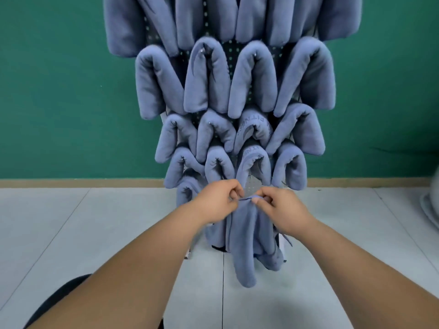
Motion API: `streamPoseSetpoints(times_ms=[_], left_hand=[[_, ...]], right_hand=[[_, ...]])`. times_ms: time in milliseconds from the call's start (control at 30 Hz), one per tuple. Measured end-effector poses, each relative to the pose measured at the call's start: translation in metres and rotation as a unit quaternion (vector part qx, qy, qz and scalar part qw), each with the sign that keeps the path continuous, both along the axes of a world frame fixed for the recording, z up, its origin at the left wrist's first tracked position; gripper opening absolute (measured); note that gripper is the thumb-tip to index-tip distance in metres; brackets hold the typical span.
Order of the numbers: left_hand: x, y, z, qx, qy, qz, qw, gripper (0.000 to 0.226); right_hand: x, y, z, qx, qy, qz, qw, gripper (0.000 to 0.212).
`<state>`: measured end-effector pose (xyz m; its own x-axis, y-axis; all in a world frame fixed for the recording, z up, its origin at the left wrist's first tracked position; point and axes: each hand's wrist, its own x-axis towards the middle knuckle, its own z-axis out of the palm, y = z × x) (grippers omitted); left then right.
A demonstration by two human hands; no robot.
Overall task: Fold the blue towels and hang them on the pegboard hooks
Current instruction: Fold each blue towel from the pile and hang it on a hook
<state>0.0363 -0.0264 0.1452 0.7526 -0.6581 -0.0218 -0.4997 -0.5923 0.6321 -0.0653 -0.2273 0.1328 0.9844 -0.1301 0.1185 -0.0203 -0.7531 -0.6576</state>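
Centrally, low before the pegboard [228,52]: blue towel [247,245], held up by its top hem between both hands and hanging in loose vertical folds, lower end bunched and dangling above the floor [95,222]. Left hand [218,200]: thumb and forefinger pinching the left end of the hem, remaining fingers curled inward. Right hand [282,208]: thumb and forefinger pinching the same hem just beside the left hand, other fingers curled under, partly hidden by the cloth. Above and behind: hung towels [206,74], each folded and draped over a hook in an inverted U, arranged in rows of four, overlapping downward, top row cut off by the frame edge; one more at lower left, just beside the left wrist. Dark perforated board visible only in gaps between towels; small metal hook tip [255,55] showing at the fold of one. Curved lettering [255,122] on a third-row towel, not fully legible. Background: green wall [59,91] with tan baseboard [83,182]; pale tiled floor. Lower left corner: dark rounded object [59,295], identity unclear.
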Motion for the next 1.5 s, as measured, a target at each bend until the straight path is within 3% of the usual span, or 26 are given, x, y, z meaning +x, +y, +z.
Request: streamPoseSetpoints(times_ms=[233,433,633,800,1133,1367,1500], left_hand=[[-0.005,0.023,0.067,0.063,-0.011,-0.043,0.997,0.007],[-0.015,0.024,0.057,-0.071,0.058,-0.018,0.996,0.006],[-0.025,-0.003,0.048,-0.101,0.044,-0.034,0.993,0.007],[-0.02,-0.009,0.041,-0.105,0.077,-0.051,0.99,0.008],[0.009,0.004,0.034,0.033,-0.007,0.015,0.999,0.007],[0.02,0.023,0.037,0.119,-0.071,0.045,0.989,0.01],[0.023,0.039,0.033,0.08,0.031,0.046,0.995,0.015]], right_hand=[[-0.017,-0.028,0.078,-0.049,-0.067,0.037,0.996,0.013],[-0.021,-0.047,0.058,-0.035,-0.02,0.026,0.999,0.006],[-0.017,-0.028,0.042,-0.012,0.047,0.113,0.992,0.028],[-0.01,-0.033,0.044,0.019,0.038,0.085,0.996,0.009],[-0.012,-0.059,0.072,0.052,-0.004,0.027,0.998,0.017],[-0.015,-0.088,0.074,0.065,-0.028,-0.076,0.995,0.017],[-0.021,-0.109,0.077,0.096,-0.07,-0.137,0.983,0.016]])
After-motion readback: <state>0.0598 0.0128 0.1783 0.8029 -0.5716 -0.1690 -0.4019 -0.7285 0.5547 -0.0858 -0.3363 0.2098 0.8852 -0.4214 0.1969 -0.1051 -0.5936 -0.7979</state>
